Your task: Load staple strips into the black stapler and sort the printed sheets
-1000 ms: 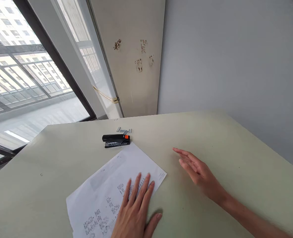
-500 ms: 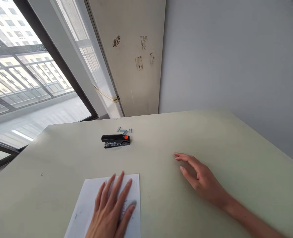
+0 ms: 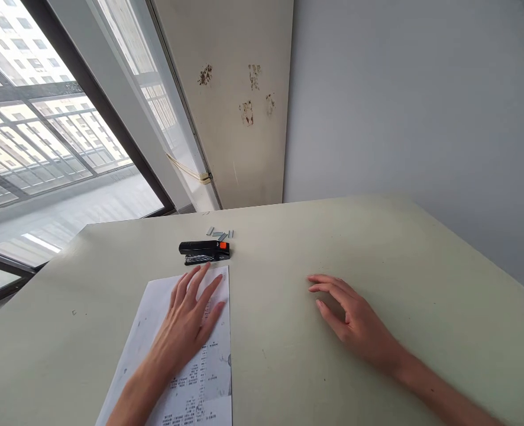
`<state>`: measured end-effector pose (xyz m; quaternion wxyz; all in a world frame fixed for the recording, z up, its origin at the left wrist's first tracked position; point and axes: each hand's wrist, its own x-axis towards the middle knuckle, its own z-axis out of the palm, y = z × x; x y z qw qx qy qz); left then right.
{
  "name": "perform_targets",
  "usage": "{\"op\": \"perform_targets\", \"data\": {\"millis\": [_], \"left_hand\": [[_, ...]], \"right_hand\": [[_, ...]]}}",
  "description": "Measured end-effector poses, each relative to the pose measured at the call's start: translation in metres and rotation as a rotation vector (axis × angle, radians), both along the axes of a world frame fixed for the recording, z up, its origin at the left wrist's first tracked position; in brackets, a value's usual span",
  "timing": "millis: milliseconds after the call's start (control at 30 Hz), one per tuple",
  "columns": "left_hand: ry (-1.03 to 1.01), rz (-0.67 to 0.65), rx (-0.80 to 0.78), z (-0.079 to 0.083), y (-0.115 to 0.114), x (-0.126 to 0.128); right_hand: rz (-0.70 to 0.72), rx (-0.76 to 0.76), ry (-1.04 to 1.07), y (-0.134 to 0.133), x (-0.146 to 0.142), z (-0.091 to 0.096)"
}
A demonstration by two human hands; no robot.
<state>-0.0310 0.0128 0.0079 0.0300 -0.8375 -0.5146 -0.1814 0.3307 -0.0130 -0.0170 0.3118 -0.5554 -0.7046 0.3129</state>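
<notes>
My left hand (image 3: 191,310) lies flat on a printed sheet of paper (image 3: 215,370), its fingers spread near the far edge. Whether there is more than one sheet I cannot tell. Just beyond my fingertips a black stapler (image 3: 203,251) with an orange patch lies on the table, its front pointing left or right I cannot tell. Behind the stapler are several short strips of staples (image 3: 222,235). Over to the right, my right hand (image 3: 348,310) rests by the tabletop with fingers loosely curved and apart, holding nothing.
The pale table (image 3: 297,236) reaches to a grey wall (image 3: 399,106) and a stained beige panel (image 3: 239,154). A glass window (image 3: 67,154) is at the left. One loose staple (image 3: 74,312) lies on the left of the tabletop.
My left hand has slid the paper forward and slightly left, bringing it close to the stapler; more print shows. My right hand stays nearly where it was.
</notes>
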Motion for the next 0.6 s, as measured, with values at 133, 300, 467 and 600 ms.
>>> {"op": "perform_targets", "data": {"millis": [133, 300, 467, 600], "left_hand": [[-0.101, -0.097, -0.115, 0.012, 0.003, 0.041], [-0.15, -0.129, -0.179, 0.001, -0.001, 0.091], [-0.171, -0.192, -0.203, -0.012, -0.01, 0.105], [-0.167, -0.221, -0.208, -0.011, -0.01, 0.104]], "right_hand": [[-0.007, 0.024, -0.03, 0.0, -0.001, 0.0], [0.02, 0.048, -0.052, 0.001, 0.0, -0.001], [0.025, 0.051, -0.058, 0.002, 0.0, -0.001], [0.026, 0.066, -0.061, 0.001, 0.0, -0.002]]}}
